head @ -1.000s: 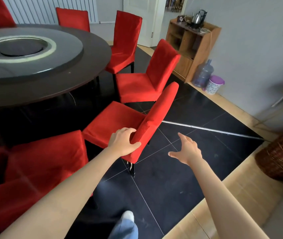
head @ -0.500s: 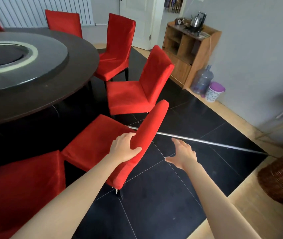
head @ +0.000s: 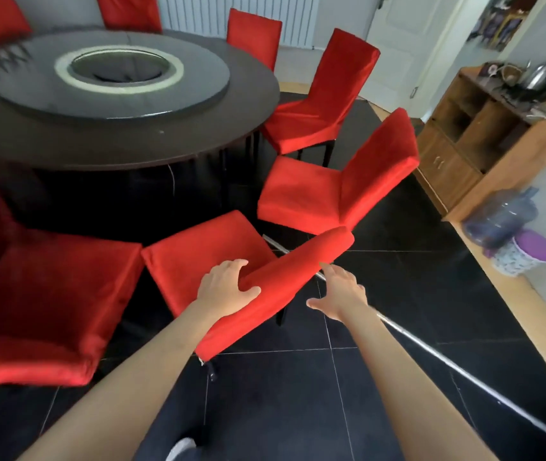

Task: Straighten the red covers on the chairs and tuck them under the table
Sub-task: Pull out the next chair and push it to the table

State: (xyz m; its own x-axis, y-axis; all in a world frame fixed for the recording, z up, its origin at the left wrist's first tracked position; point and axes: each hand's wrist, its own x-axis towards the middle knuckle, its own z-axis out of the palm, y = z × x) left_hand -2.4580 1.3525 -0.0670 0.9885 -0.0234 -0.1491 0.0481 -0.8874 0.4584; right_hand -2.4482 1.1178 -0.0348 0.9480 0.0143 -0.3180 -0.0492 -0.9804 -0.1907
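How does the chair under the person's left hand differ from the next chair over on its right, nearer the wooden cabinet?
The held chair has the left hand gripping its backrest top; the neighbouring chair is untouched. The held chair is seen from behind and above, its backrest foreshortened; the neighbouring chair shows its backrest side-on and upright. Both wear red covers and stand clear of the round table.

Black tiled floor (head: 381,377): red-covered chairs (head: 331,191) ring a round dark worktop (head: 125,134). Metal strip (head: 431,354) runs across tiles. By the wall: wood cabinet (head: 484,141), water jug (head: 504,214), small bin (head: 524,254).
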